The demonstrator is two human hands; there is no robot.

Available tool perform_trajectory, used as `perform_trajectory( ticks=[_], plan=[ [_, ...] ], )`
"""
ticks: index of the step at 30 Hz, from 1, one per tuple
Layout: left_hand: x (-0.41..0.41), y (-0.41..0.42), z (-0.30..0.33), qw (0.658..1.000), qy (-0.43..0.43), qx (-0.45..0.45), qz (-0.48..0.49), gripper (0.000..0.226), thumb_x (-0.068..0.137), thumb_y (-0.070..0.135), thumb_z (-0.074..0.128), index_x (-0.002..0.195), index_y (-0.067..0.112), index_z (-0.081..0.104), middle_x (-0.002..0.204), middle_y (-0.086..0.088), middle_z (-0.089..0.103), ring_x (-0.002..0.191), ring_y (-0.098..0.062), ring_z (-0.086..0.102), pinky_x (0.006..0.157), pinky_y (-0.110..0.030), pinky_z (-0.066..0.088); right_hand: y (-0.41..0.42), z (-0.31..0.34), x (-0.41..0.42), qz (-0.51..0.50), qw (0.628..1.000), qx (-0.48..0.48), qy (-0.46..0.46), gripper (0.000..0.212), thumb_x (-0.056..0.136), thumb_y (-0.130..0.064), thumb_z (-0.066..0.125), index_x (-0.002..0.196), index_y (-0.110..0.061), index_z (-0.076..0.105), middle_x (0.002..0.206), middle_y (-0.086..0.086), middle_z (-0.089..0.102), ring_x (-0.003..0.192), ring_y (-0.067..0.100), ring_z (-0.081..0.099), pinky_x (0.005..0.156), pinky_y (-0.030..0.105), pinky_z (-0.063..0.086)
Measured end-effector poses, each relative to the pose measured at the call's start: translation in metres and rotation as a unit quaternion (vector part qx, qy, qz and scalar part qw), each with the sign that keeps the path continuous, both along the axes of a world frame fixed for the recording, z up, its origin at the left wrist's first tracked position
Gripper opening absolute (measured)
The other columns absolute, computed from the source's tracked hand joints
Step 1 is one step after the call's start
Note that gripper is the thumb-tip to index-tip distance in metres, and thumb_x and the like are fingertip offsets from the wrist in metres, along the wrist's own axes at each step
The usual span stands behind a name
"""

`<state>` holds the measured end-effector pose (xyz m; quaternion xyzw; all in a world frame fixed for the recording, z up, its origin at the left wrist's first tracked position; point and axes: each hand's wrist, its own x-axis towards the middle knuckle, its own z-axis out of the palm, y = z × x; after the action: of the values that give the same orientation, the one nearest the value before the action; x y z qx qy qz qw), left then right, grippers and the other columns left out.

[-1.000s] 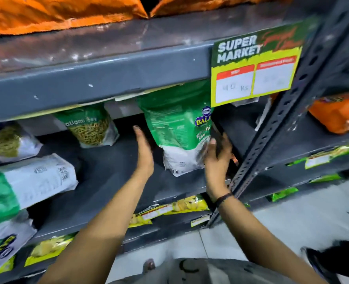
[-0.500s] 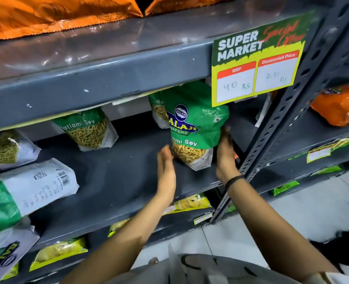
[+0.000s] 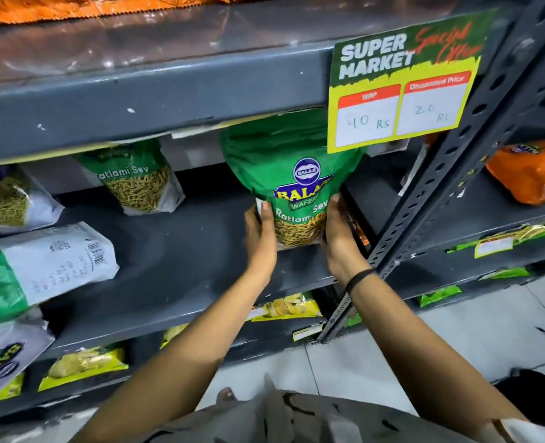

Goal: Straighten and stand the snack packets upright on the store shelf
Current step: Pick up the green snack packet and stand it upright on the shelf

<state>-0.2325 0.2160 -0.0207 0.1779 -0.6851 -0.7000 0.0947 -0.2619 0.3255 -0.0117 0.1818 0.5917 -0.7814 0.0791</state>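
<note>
A green Ratlami Sev packet (image 3: pixel 292 174) stands upright near the front of the grey middle shelf (image 3: pixel 181 260), its front label facing me. My left hand (image 3: pixel 260 233) grips its lower left side and my right hand (image 3: pixel 336 235) grips its lower right side. Further back on the shelf a second sev packet (image 3: pixel 140 180) stands upright, and a third (image 3: pixel 7 203) leans at the far left. A large green and white packet (image 3: pixel 41 263) lies flat on its side at the left, back panel up.
A yellow and green price sign (image 3: pixel 402 87) hangs from the upper shelf edge, over the held packet's top right. A perforated steel upright (image 3: pixel 424 199) stands right of my right hand. Orange packets (image 3: pixel 530 174) lie on the right-hand rack. Yellow packets (image 3: pixel 284 308) lie on the lower shelf.
The packet has been turned from its back to its front and set upright. My left hand has closed in on its left side; both hands now hold it lower down.
</note>
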Motion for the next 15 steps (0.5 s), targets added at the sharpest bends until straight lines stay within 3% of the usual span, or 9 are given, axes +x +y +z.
perform_trajectory(
  ticks=[3,4,6,8,10,12,14,15],
  plan=[
    [0.008,-0.011,0.003,1.0,0.002,-0.011,0.006,0.033,0.096,0.043,0.032,0.119,0.024,0.046,0.125,0.007,0.053,0.119,-0.011,0.05,0.101,-0.027,0.038,-0.011,-0.005,0.016,-0.129,0.99,0.016,0.047,0.038,0.099,-0.039,0.035,0.124,-0.016,0.052,0.14,0.013,0.051,0.121,0.023,0.052,0.107,0.038,0.041],
    [0.013,-0.018,0.002,0.999,0.005,0.002,0.036,0.032,0.096,0.041,0.033,0.122,0.025,0.044,0.126,0.009,0.049,0.12,-0.009,0.047,0.101,-0.025,0.035,-0.018,-0.007,0.029,-0.187,0.978,0.043,0.081,0.027,0.1,-0.031,0.037,0.11,-0.017,0.057,0.129,0.017,0.056,0.113,0.024,0.054,0.101,0.035,0.043],
    [0.031,-0.04,-0.004,0.989,0.014,0.052,0.136,0.036,0.097,0.037,0.034,0.127,0.02,0.042,0.126,0.005,0.047,0.119,-0.009,0.045,0.105,-0.029,0.032,-0.04,-0.011,0.062,-0.221,0.957,0.108,0.156,0.025,0.099,-0.027,0.039,0.105,-0.014,0.059,0.116,0.014,0.06,0.106,0.022,0.054,0.095,0.031,0.043],
    [0.058,-0.068,-0.003,0.959,0.019,0.101,0.264,0.034,0.097,0.032,0.036,0.124,0.012,0.041,0.121,-0.003,0.047,0.112,-0.015,0.045,0.105,-0.036,0.033,-0.071,-0.009,0.094,-0.14,0.952,0.146,0.229,0.02,0.098,-0.032,0.04,0.106,-0.025,0.056,0.108,0.0,0.059,0.104,0.009,0.054,0.095,0.026,0.042],
    [0.083,-0.104,-0.002,0.925,-0.01,0.143,0.353,0.035,0.096,0.032,0.038,0.121,0.008,0.04,0.126,-0.01,0.049,0.115,-0.024,0.047,0.109,-0.044,0.032,-0.109,0.001,0.103,0.001,0.939,0.159,0.307,0.015,0.097,-0.032,0.042,0.098,-0.036,0.057,0.099,-0.008,0.059,0.098,0.003,0.055,0.09,0.021,0.042],
    [0.101,-0.146,-0.003,0.904,-0.07,0.181,0.38,0.048,0.096,0.03,0.038,0.133,0.0,0.033,0.144,-0.025,0.04,0.125,-0.036,0.045,0.109,-0.05,0.034,-0.152,0.018,0.089,0.138,0.894,0.18,0.385,0.018,0.095,-0.024,0.047,0.097,-0.028,0.064,0.097,-0.007,0.063,0.095,0.0,0.058,0.086,0.015,0.043],
    [0.116,-0.189,-0.002,0.904,-0.09,0.229,0.35,0.043,0.096,0.023,0.036,0.133,0.002,0.037,0.141,-0.023,0.044,0.113,-0.03,0.052,0.085,-0.037,0.045,-0.211,0.039,0.063,0.281,0.827,0.224,0.434,0.019,0.094,-0.017,0.05,0.099,-0.01,0.068,0.099,0.004,0.07,0.094,0.01,0.062,0.085,0.024,0.047],
    [0.123,-0.209,0.001,0.906,-0.098,0.253,0.326,0.033,0.095,0.021,0.034,0.123,0.008,0.046,0.128,-0.016,0.056,0.1,-0.022,0.054,0.073,-0.026,0.042,-0.247,0.05,0.052,0.355,0.792,0.241,0.435,0.022,0.095,-0.017,0.051,0.102,-0.005,0.067,0.102,0.011,0.071,0.094,0.016,0.063,0.086,0.03,0.048]
  ],
)
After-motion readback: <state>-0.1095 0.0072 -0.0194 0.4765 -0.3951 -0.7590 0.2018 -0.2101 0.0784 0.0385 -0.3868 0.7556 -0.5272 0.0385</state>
